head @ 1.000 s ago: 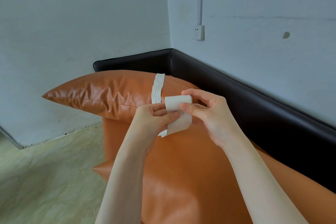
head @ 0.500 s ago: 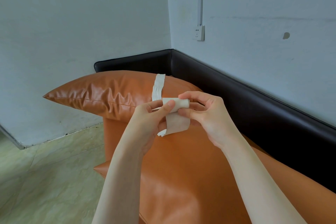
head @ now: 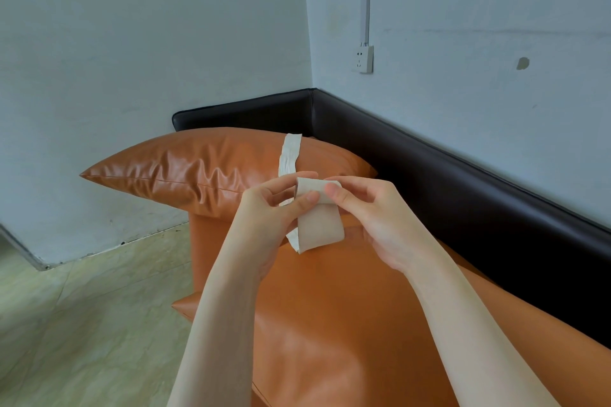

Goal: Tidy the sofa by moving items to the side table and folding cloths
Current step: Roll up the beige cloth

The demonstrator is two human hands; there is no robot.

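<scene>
A person's two bare hands meet above an orange leather sofa (head: pixel 330 324), working a narrow strip of white cloth (head: pixel 318 225). The cloth's near end is folded over into a short doubled flap that hangs between the hands, while its far end trails up and over an orange cushion (head: pixel 205 165) behind them.

The main risk, as a judgement: the fold is held only by fingertip pinches at its top edge, so a loosened pinch could let the layers slide apart or the flap drop onto the seat. The long tail draped on the cushion could also drag and pull the fold crooked as it is gathered in.

The left hand (head: pixel 274 205) reaches in from the lower left, thumb and fingers pinching the cloth's upper left corner. The right hand (head: pixel 373 211) comes from the lower right, fingers curled, thumb and forefinger pinching the top edge. Both forearms are bare and angle inward. No side desk is in view.
</scene>
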